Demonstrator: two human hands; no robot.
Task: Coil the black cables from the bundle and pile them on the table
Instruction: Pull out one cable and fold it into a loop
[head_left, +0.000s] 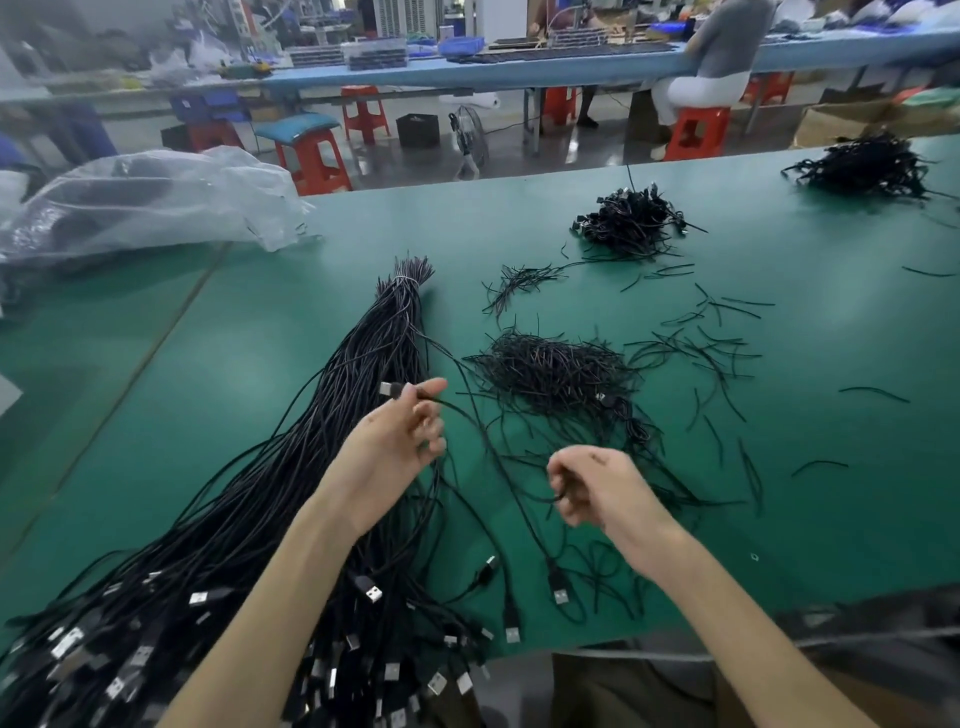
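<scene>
A long bundle of black USB cables (291, 493) lies across the green table (779, 519), tied near its far end, with the plugs fanned out at the near left. My left hand (400, 441) pinches one black cable (467, 415) just behind its USB plug, above the bundle. The same cable runs down to my right hand (597, 488), which has its fingers curled round it. A pile of coiled cables (631, 221) sits further back, right of centre.
A heap of black twist ties (550, 369) lies beyond my hands, with loose ties scattered to the right. Another dark pile (862, 166) sits at the far right. A crumpled clear plastic bag (150, 202) lies at the far left. Red stools (311, 156) stand beyond the table's edge.
</scene>
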